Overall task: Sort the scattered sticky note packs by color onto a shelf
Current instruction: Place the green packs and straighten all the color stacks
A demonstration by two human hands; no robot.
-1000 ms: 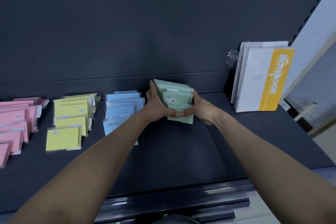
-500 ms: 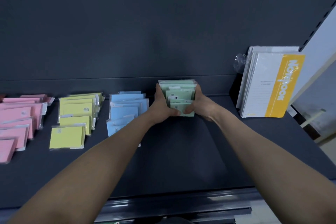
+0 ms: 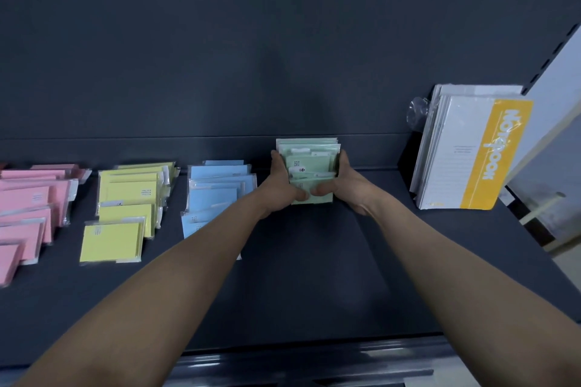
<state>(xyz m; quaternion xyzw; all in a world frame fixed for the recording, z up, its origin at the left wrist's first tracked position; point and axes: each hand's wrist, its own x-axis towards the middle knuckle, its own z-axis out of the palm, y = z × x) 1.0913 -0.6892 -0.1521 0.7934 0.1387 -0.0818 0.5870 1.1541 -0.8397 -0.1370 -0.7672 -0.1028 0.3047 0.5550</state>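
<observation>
Since one second ago we squared green packs [image 3: 309, 166], pushed them back on shelf [image 3: 314, 276], just right of blue packs [image 3: 220, 192]. Our left hand [image 3: 283, 185], right hand [image 3: 342, 185] clasp stack sides, thumbs on front pack. Risk, we judge: glossy wrappers, abrupt release, stack fans forward.

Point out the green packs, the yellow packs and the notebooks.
green packs [image 3: 314, 163]: head view, face of a middle pack.
yellow packs [image 3: 125, 193]: head view, face of a middle pack.
notebooks [image 3: 456, 166]: head view, white cover of the front one.
</observation>
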